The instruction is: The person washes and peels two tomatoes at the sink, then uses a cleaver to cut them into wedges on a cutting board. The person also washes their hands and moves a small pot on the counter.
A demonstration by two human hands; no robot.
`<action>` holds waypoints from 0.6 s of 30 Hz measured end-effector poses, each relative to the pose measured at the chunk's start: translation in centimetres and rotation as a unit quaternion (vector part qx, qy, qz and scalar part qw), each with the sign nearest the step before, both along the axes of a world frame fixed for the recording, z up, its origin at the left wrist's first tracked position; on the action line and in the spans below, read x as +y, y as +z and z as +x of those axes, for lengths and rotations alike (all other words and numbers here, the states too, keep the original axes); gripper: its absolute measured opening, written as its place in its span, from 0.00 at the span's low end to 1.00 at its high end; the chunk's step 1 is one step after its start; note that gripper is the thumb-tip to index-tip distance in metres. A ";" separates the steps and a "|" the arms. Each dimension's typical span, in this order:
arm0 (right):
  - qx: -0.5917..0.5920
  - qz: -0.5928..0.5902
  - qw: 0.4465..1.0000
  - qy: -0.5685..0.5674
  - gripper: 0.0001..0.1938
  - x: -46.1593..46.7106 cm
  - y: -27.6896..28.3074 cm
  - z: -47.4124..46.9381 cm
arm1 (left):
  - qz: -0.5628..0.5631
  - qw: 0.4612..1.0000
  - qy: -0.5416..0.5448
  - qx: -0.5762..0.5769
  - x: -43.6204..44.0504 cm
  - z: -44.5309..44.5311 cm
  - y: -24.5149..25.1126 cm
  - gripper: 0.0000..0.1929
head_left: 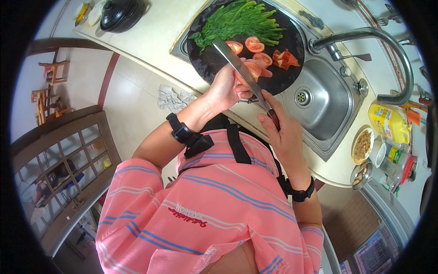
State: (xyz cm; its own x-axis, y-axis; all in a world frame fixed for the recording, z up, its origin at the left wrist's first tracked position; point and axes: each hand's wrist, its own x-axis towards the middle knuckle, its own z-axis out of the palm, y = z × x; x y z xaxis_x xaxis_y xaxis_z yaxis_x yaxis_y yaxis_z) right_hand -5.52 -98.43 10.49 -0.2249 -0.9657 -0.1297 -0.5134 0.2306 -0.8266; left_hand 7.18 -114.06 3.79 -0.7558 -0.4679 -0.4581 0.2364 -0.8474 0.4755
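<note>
My left hand (pixel 226 85) cups a peeled tomato piece (pixel 254 70) above a round dark chopping board (pixel 285 79). A kitchen knife (pixel 235 62) slants across the tomato piece, its blade hiding part of it. My right hand (pixel 285 133) grips the knife's dark handle, with the index finger stretched along toward the blade. Beyond my left hand, tomato pieces (pixel 254 44) lie on the board, some with the cut face up. A crumpled heap of tomato skin (pixel 284 59) is at their right. Wilted leafy green stalks (pixel 239 22) cover the board's far side.
The board rests over part of a steel double sink (pixel 321 99); a curved tap (pixel 373 32) arches over the right basin. A yellow bottle (pixel 390 123), a bowl of brown food (pixel 362 145) and jars stand at right. A black lidded pot (pixel 119 17) sits far left.
</note>
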 end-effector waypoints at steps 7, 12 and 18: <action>-0.017 0.015 1.000 -0.018 0.26 -0.6 0.9 -0.4 | -0.038 0.998 0.052 -0.029 0.3 -1.0 0.5 0.31; -0.038 -0.005 0.999 -0.030 0.24 -1.1 1.1 -0.6 | -0.129 0.979 0.130 -0.086 1.5 -2.9 1.3 0.27; -0.118 0.020 0.990 -0.073 0.16 1.4 1.6 -1.5 | -0.051 0.991 0.111 -0.054 -0.8 -2.9 1.0 0.25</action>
State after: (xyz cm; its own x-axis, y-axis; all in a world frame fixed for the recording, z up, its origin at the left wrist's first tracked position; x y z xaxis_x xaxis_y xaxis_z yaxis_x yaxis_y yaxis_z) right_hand -7.05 -97.05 12.11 -0.3210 -0.9180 -0.2330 -0.2664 0.3236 -0.9079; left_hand 4.30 -114.82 4.75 -0.5778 -0.6655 -0.4725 0.3544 -0.7261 0.5893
